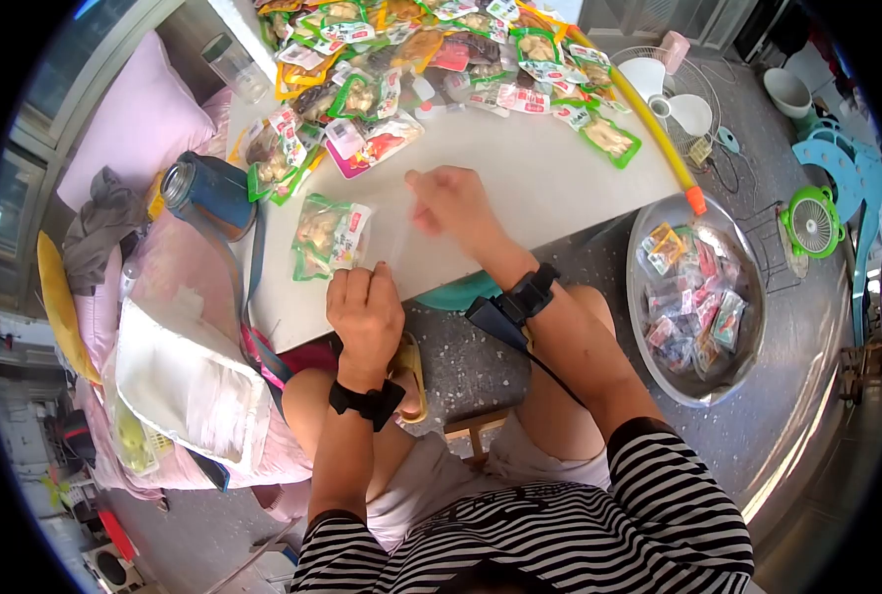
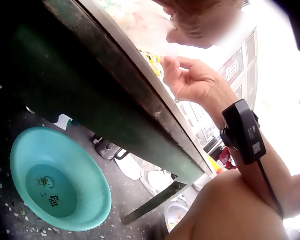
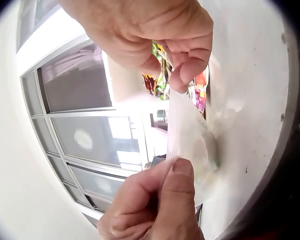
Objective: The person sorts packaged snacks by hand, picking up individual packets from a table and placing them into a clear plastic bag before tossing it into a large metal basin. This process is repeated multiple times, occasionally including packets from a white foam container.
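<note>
A clear plastic bag, with a green-and-white food packet in it, lies at the near edge of the white table. My left hand pinches the bag's edge between thumb and fingers, at its near corner. Farther along the same edge, the fingertips of my right hand pinch the bag's edge, as the right wrist view shows. That hand is slightly blurred in the head view. Both wrists carry black cameras.
Many food packets are heaped at the table's far side. A yellow pole lies along its right edge. To the right stands a metal basin of small packets. A white foam box sits left; a teal basin is under the table.
</note>
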Tool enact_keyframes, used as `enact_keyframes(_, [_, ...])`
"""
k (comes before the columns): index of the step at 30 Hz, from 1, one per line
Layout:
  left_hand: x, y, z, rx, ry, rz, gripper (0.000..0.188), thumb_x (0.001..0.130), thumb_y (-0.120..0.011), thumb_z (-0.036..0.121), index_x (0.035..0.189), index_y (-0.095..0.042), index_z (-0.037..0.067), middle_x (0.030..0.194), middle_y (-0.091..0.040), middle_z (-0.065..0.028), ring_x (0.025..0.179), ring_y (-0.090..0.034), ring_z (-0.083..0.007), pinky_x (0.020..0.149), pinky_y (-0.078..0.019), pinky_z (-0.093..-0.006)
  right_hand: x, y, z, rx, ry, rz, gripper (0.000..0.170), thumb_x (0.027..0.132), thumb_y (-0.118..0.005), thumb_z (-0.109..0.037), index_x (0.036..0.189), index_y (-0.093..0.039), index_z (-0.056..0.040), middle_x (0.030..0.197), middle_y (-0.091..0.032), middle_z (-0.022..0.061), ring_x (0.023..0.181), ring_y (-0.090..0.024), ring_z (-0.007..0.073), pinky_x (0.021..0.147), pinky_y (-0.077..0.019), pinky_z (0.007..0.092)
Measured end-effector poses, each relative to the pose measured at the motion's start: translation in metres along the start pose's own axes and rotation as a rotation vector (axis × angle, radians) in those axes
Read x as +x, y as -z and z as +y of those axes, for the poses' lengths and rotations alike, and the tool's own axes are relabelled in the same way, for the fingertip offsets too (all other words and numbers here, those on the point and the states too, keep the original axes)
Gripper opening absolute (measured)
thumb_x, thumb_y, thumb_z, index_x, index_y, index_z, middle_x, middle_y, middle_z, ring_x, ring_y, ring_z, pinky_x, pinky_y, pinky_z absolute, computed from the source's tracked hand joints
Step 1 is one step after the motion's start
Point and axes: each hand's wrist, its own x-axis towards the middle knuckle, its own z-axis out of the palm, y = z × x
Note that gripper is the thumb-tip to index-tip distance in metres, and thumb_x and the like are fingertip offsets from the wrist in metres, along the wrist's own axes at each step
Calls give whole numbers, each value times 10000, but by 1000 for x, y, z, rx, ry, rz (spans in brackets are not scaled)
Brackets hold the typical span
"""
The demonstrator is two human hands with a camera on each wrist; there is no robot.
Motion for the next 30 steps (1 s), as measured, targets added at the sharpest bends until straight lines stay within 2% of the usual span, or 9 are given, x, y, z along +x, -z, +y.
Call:
enact_keyframes(3, [3,3,1,22,-6,12,131,719,-668,-67,830,-636,-6,727,-489,-104,642,-494,-288,561,-414,-398,-5,2,1,-94,-213,-112,589,854,-673,-511,771,-621,70,660,-664,142,534,-634,160,467,-513,250])
enact_keyframes(5, [3,1,3,17,-19,9,139,738,-670,-86,840,-645,6,727,-502,-108,653,-497,-296,572,-419,-411,-24,-2,3,-141,-149,-267,501,865,-676,-427,755,-625,59,654,-670,140,530,-641,162,462,-519,260])
enact_keyframes(7, [2,1,5,22,-43,-18,126,762,-660,-84,842,-649,12,724,-504,-112,658,-504,-305,577,-422,-422,-25,-21,31,-59,4,-207,354,860,-650,-255,704,-616,60,613,-654,145,490,-641,180,459,-528,286])
enact_keyframes(9, [2,0,7,25,-73,-41,104,779,-660,-75,842,-646,6,727,-516,-114,665,-511,-308,581,-429,-424,-22,-27,37,-174,233,-105,238,821,-565,-85,645,-594,72,562,-626,157,480,-656,210,464,-540,320])
enact_keyframes(11, [3,-2,7,-8,-95,-11,101,783,-664,-72,854,-649,-1,736,-530,-114,677,-520,-311,587,-433,-425,-24,-26,33,-297,428,-61,239,800,-498,-14,587,-556,78,543,-613,178,483,-668,240,453,-540,340])
enact_keyframes(14, [2,1,6,-28,-104,-34,136,784,-669,-76,901,-665,-8,744,-532,-118,684,-526,-314,588,-433,-421,-23,-22,26,-136,216,-133,219,815,-511,-18,620,-540,78,550,-593,158,485,-653,215,443,-522,334])
enact_keyframes(17, [-1,1,9,-40,-128,-38,131,785,-674,-75,906,-667,-24,736,-520,-126,681,-515,-316,590,-429,-425,-20,-17,20,-96,112,-23,235,816,-492,-19,599,-524,65,518,-576,149,447,-626,210,418,-499,339])
enact_keyframes(23, [0,0,14,-106,-183,-38,115,787,-671,-78,895,-663,-41,725,-509,-134,657,-488,-324,586,-417,-433,-14,-8,22,-53,190,56,234,842,-498,-42,637,-550,58,509,-572,119,421,-597,189,387,-469,321])
enact_keyframes(30, [4,5,16,-119,-153,-33,162,754,-653,-99,900,-658,-27,717,-502,-138,645,-481,-322,568,-406,-427,-15,-7,18,39,35,-19,255,893,-556,-153,727,-607,34,556,-597,113,449,-587,157,406,-475,287])
